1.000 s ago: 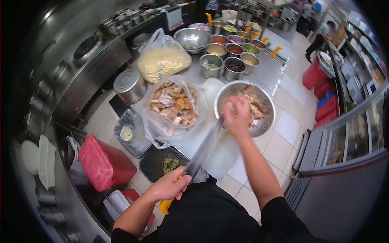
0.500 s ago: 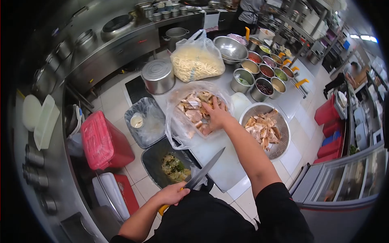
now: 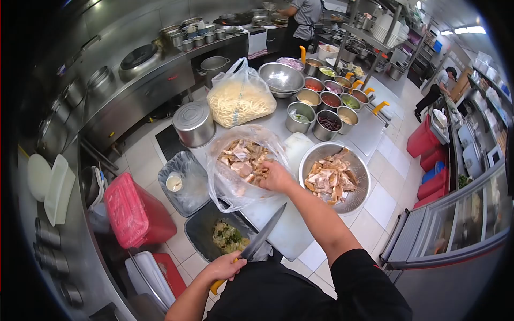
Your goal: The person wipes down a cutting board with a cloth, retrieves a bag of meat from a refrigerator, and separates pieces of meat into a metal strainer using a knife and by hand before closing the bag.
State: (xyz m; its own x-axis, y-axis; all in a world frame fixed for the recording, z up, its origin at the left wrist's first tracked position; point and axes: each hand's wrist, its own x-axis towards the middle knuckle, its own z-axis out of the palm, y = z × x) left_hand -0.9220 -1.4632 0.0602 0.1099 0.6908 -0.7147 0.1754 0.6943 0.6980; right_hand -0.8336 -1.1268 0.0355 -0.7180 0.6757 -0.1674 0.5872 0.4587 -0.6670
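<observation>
Gripping knife (image 3: pixel 265 232) by its yellow handle in a clenched left hand (image 3: pixel 224 267), near and left, just in front of dark clothing. Pointing the blade far and to the right, past the right edge of scrap bin (image 3: pixel 194 241), with its tip seen against board (image 3: pixel 293 235).

Reaching with right hand (image 3: pixel 277 176) over the right rim of clear bag (image 3: pixel 225 197), mid-scene. Holding fingers bent at the meat (image 3: pixel 242 167) inside. Cannot see the fingertips clearly; cannot tell whether grasping a piece or only touching.

Noted meat in a loose heap of pale and browned pieces, within the open bag. Noted also, just right of the bag, colander (image 3: pixel 364 202) with cut strips (image 3: pixel 333 179) piled in it, well apart from the knife.

Recorded beyond the bag: lidded pot (image 3: pixel 194 124) at far left, full bag (image 3: pixel 241 104) of pale strips next to it, then steel bowl (image 3: pixel 281 80); farther right, grouped tins (image 3: pixel 327 127) of ingredients, a few with orange handles showing.

Recorded left of the clear bag: lined bin (image 3: pixel 198 195) with a small cup (image 3: pixel 174 183) in it, and red tub (image 3: pixel 140 211) beyond on the floor.
</observation>
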